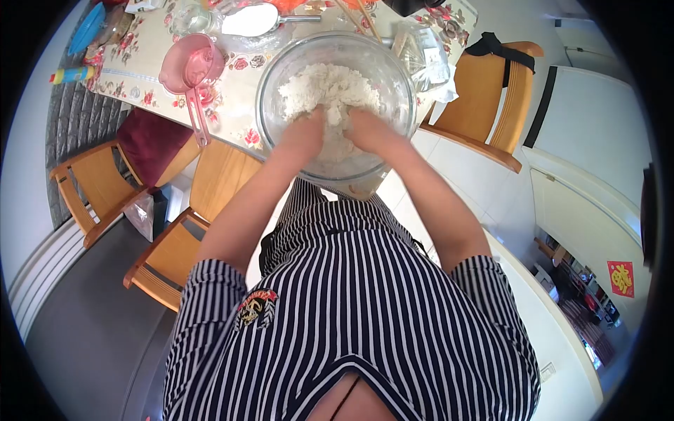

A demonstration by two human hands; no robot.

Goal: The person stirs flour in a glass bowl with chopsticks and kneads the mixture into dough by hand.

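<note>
A large clear glass bowl (265,126) stands at the table's near edge. Inside it lies a heap of white, crumbly floury dough (328,83). Both hands reach down into the bowl from the near side. My left hand (306,133) is in the left half, its fingers curled into the near edge of the heap. My right hand (366,130) mirrors it on the right, fingers also curled into the crumbs. A narrow gap with loose dough separates the two hands. The fingertips are partly hidden by the dough.
Left of the bowl a pink transparent ladle-like scoop (188,67) has its handle over the table edge. Beyond are a white-filled container (250,21) and a glass jar (192,21). Plastic bags (423,59) lie right of the bowl. Wooden chairs (484,105) flank the flowered table (235,105).
</note>
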